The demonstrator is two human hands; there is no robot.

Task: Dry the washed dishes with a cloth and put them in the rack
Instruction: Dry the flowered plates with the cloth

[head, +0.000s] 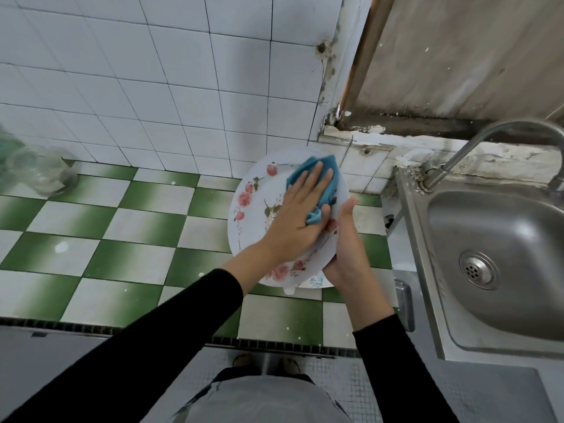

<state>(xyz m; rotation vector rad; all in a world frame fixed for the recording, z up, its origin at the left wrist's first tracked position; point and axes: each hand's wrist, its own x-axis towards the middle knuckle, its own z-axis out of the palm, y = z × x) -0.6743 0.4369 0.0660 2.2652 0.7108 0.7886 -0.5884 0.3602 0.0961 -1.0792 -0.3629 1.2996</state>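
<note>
A white plate [254, 206] with pink flower prints is held tilted above the green and white tiled counter, in the middle of the head view. My left hand [297, 215] lies flat on its face, straight fingers pressing a blue cloth [326, 175] against the plate's upper right part. My right hand [343, 248] grips the plate's right rim from the side, thumb on the edge and fingers hidden behind the plate. No rack shows in this view.
A steel sink [494, 261] with a curved tap [476, 148] stands to the right. A glass jar [42, 170] sits at the far left of the counter [122, 227]. White tiled wall rises behind. A small white object [290, 290] peeks from under the plate.
</note>
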